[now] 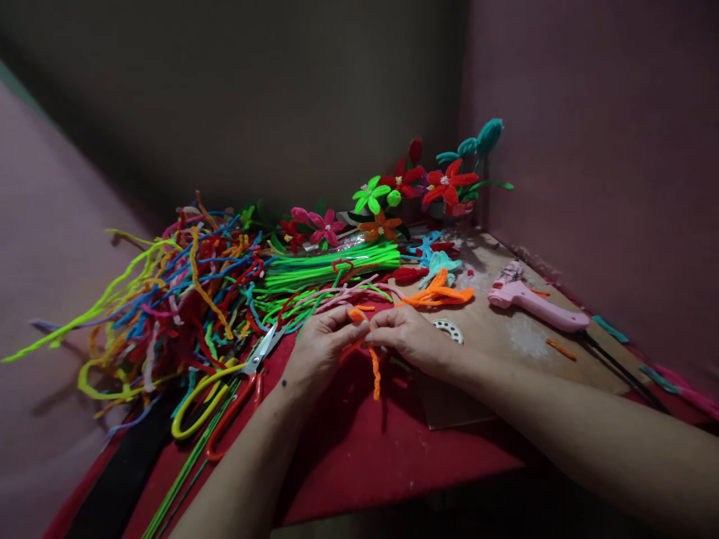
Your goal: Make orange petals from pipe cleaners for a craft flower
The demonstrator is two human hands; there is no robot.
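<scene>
From where I stood, the left hand (pixel 321 340) and right hand (pixel 410 338) almost met above the red surface (pixel 427 468), both sets of fingers pinching a fuzzy, twisted orange pipe-cleaner strip (pixel 376 374); its long tail pointed down toward the near edge, neither hand clearly nearer.

Left hand (pixel 321 343) and right hand (pixel 409 338) pinch an orange strip (pixel 376 373) above a red table (pixel 359 468) — scissors (pixel 255 364) and tangled coloured stems (pixel 196 288) lie at left, a pink glue gun (pixel 542 306) at right, fuzzy flowers (pixel 451 182) behind.
</scene>
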